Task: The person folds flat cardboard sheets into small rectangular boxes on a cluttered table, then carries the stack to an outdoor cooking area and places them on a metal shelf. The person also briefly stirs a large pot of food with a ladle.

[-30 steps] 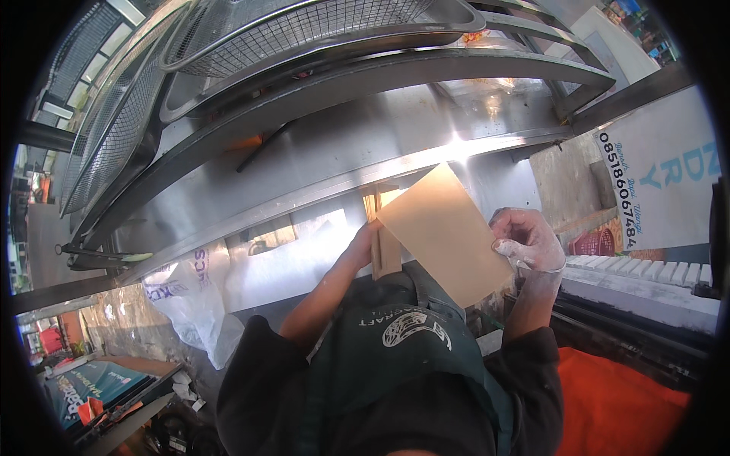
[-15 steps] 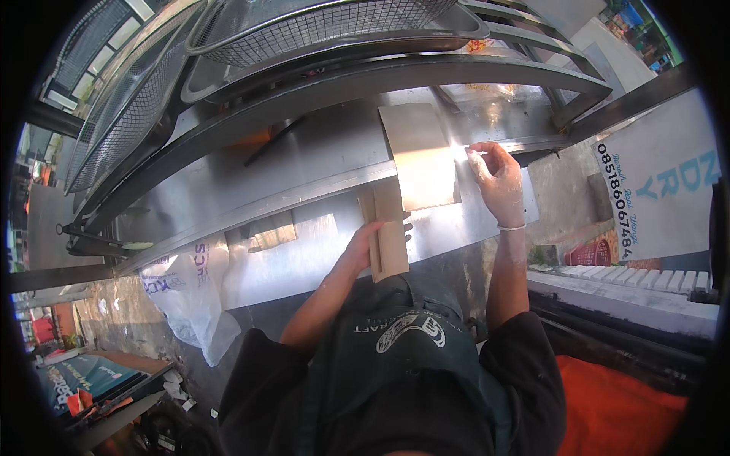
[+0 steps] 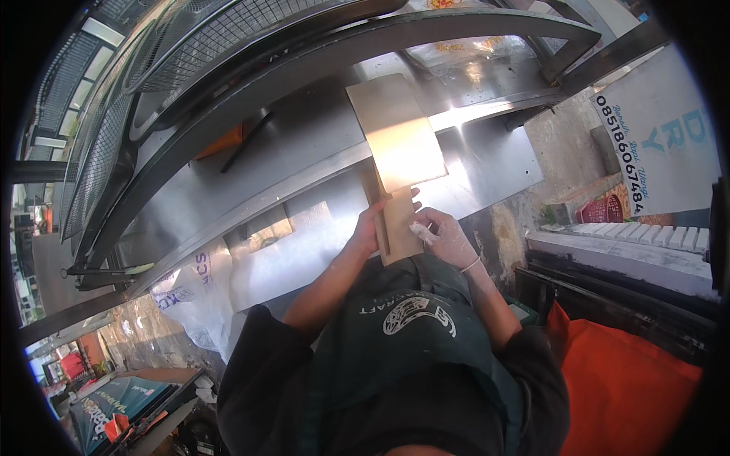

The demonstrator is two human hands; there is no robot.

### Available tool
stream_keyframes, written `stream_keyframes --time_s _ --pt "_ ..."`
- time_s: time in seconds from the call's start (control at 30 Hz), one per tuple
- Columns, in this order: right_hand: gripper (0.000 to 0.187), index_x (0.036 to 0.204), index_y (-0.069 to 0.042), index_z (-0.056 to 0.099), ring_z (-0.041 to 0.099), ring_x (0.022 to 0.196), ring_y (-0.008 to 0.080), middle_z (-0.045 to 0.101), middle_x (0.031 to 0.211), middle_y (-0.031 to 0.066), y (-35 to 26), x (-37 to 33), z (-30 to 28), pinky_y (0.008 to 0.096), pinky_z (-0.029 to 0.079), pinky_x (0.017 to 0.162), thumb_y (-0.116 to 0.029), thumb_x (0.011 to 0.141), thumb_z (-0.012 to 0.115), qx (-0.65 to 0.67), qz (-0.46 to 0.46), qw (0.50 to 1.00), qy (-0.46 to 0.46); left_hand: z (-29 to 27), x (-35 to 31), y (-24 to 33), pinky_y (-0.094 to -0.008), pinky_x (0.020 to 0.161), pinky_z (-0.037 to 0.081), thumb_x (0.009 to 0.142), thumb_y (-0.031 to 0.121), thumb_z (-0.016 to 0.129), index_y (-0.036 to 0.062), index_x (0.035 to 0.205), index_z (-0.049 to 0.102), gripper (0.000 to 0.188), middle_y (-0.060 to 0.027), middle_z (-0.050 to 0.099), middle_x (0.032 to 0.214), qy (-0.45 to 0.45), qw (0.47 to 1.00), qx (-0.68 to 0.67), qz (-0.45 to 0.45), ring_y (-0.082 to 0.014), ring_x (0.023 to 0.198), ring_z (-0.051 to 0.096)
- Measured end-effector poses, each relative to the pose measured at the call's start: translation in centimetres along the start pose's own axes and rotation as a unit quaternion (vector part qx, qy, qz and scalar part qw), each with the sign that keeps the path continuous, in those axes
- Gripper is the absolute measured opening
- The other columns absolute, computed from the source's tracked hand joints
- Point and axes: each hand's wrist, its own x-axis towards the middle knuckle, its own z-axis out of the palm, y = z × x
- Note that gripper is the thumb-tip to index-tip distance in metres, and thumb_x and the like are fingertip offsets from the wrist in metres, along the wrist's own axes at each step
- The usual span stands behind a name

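My left hand (image 3: 369,229) is closed around a folded brown paper piece (image 3: 403,237), with its fingertips showing past the far side. The paper is upright and narrow, with a crease along its left part, in front of my apron. Curled and dusted with white powder, my right hand (image 3: 449,240) has its thumb and fingertips at the right edge of the same paper. Just beyond, a flat brown paper sheet (image 3: 388,118) lies over the counter edge, its near end brightly lit and partly over the folded piece.
A metal counter (image 3: 319,140) runs across, below a dark rack frame (image 3: 319,64) holding wire baskets (image 3: 228,38). Tongs (image 3: 114,270) hang at the left, near a white plastic bag (image 3: 194,292). An orange cloth (image 3: 623,380) lies at the lower right.
My right hand has come down and left from above the counter's right side to the folded paper. My left hand still holds that paper. The view has shifted.
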Motion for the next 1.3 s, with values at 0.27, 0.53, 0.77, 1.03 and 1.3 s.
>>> stream_keyframes --time_s 0.27,0.53,0.77,1.03,1.3 --pt "0.02 0.097 -0.005 0.068 0.052 0.066 0.0088 0.062 0.076 -0.0001 2.6 1.7 0.5 0.0257 0.045 0.06 -0.022 0.088 0.071 0.013 -0.078 0.997 0.023 0.0 1.5 -1.5 -0.0406 0.102 0.045 0.093 0.045 0.058 -0.0028 0.148 0.028 0.079 -0.0196 0.049 0.137 0.0 0.993 0.114 0.001 -0.0292 0.122 0.052" --pt "0.02 0.098 -0.003 0.07 0.054 0.065 0.0076 0.062 0.075 -0.0009 1.2 1.5 0.6 0.0246 0.046 0.06 -0.02 0.088 0.072 0.047 0.04 0.997 -0.048 1.5 0.7 -0.4 -0.0386 0.097 0.049 0.096 0.042 0.056 -0.0023 0.148 0.028 0.074 -0.0205 0.045 0.144 -0.087 0.991 0.1 -0.032 -0.028 0.122 0.054" --pt "0.018 0.098 -0.003 0.072 0.055 0.062 0.0075 0.061 0.07 -0.0009 1.1 1.9 0.8 0.0248 0.045 0.056 -0.018 0.089 0.07 0.054 0.066 0.994 -0.07 -1.1 0.3 -1.1 -0.0416 0.098 0.049 0.096 0.043 0.055 -0.0017 0.148 0.028 0.073 -0.0186 0.039 0.149 -0.016 0.994 0.108 -0.009 -0.0315 0.123 0.053" --pt "0.013 0.092 0.0 0.067 0.057 0.061 0.0088 0.063 0.075 0.0022 3.2 2.5 0.6 0.0253 0.047 0.057 -0.013 0.091 0.065 0.04 0.008 0.999 -0.02 -0.4 0.0 -0.4 -0.047 0.106 0.043 0.095 0.042 0.052 -0.0017 0.148 0.027 0.073 -0.0176 0.036 0.151 -0.029 0.998 0.054 -0.001 -0.0338 0.128 0.048" --pt "0.012 0.091 -0.001 0.066 0.055 0.062 0.0077 0.062 0.075 0.0006 4.0 2.4 0.3 0.0231 0.044 0.055 -0.014 0.091 0.065 0.096 0.027 0.995 -0.02 -0.6 -0.2 -0.1 -0.047 0.108 0.041 0.095 0.043 0.051 -0.0014 0.147 0.029 0.072 -0.0154 0.037 0.151 -0.022 0.999 0.013 -0.027 -0.0318 0.13 0.047"
